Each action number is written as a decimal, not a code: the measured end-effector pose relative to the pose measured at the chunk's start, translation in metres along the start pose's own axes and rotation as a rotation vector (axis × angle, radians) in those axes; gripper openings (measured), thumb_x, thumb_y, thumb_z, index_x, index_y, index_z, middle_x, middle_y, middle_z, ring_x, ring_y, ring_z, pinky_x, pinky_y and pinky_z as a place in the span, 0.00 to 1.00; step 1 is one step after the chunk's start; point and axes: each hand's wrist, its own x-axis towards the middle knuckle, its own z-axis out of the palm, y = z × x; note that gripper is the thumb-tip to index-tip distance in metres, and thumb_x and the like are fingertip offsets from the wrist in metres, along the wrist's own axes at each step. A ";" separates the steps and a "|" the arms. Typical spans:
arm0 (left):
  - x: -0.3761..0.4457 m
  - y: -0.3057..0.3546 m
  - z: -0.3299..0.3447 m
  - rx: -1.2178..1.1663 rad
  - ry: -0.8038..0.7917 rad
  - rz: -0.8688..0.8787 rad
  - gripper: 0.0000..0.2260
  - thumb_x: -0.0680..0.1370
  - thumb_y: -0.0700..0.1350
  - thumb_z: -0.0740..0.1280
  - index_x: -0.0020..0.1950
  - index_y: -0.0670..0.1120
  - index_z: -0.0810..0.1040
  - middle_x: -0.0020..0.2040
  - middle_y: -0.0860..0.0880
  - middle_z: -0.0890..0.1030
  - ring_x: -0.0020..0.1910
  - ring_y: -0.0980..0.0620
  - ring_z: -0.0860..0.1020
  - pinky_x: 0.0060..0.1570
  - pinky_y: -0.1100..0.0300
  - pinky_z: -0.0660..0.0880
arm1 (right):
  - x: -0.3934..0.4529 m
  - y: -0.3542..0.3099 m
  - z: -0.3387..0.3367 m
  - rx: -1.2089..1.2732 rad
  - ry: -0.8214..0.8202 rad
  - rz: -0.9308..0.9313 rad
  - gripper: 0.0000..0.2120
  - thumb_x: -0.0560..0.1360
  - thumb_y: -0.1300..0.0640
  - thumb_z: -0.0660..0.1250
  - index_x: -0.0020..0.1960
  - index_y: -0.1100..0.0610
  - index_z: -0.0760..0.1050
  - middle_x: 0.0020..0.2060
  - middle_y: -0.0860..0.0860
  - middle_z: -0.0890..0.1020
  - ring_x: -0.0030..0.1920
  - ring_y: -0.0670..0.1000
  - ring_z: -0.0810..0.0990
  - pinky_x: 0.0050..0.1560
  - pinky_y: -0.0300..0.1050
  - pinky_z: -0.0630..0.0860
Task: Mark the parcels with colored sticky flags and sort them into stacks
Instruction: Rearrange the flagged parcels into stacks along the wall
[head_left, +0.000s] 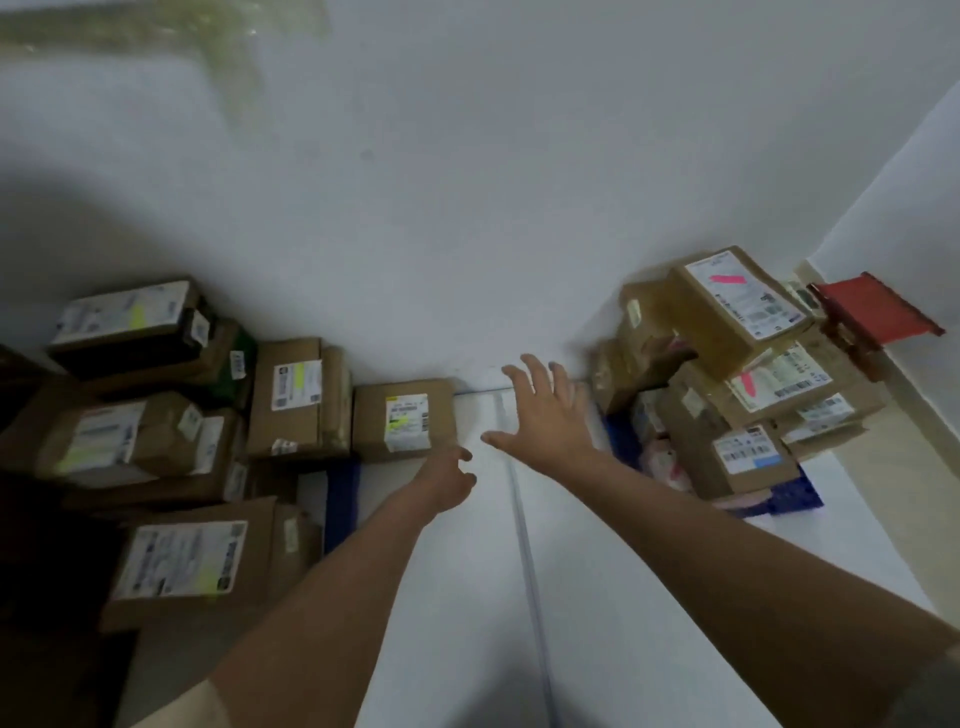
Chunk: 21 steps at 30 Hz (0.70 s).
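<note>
Brown cardboard parcels with white labels fill both sides of the view. On the left, several carry yellow flags, among them a small parcel (404, 420) by the wall and a taller one (297, 397) beside it. On the right, a stack (737, 364) shows pink flags on its top parcel (740, 304) and on the one below (776, 382). My left hand (451, 475) reaches out just right of the small yellow-flagged parcel, fingers loosely curled, holding nothing. My right hand (543, 410) is spread open in the gap between the two groups, touching nothing I can make out.
A white wall (467, 208) rises behind everything. A red plastic object (875, 309) sits at the far right beside the pink stack. Blue pallet edges (795, 493) show under the right parcels and under the left ones (340, 499). White floor (467, 571) runs between the groups.
</note>
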 end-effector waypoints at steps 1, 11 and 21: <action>-0.002 -0.017 -0.003 0.009 0.014 -0.021 0.17 0.81 0.44 0.64 0.70 0.46 0.70 0.72 0.45 0.66 0.64 0.46 0.72 0.57 0.58 0.74 | 0.000 -0.009 0.013 -0.009 -0.031 -0.019 0.42 0.72 0.37 0.68 0.77 0.47 0.51 0.78 0.48 0.48 0.78 0.59 0.44 0.73 0.66 0.47; 0.023 -0.082 -0.020 0.308 0.133 -0.099 0.29 0.78 0.40 0.63 0.78 0.48 0.57 0.79 0.46 0.47 0.75 0.42 0.57 0.72 0.49 0.62 | 0.014 -0.033 0.099 -0.022 -0.288 0.006 0.34 0.76 0.42 0.66 0.76 0.50 0.57 0.78 0.51 0.55 0.77 0.58 0.52 0.74 0.60 0.55; 0.081 -0.080 -0.040 0.157 0.083 -0.277 0.32 0.80 0.39 0.58 0.80 0.57 0.51 0.79 0.46 0.33 0.77 0.34 0.45 0.75 0.44 0.51 | 0.066 -0.022 0.114 -0.037 -0.331 -0.002 0.33 0.76 0.45 0.68 0.76 0.52 0.58 0.77 0.52 0.56 0.77 0.59 0.53 0.72 0.59 0.58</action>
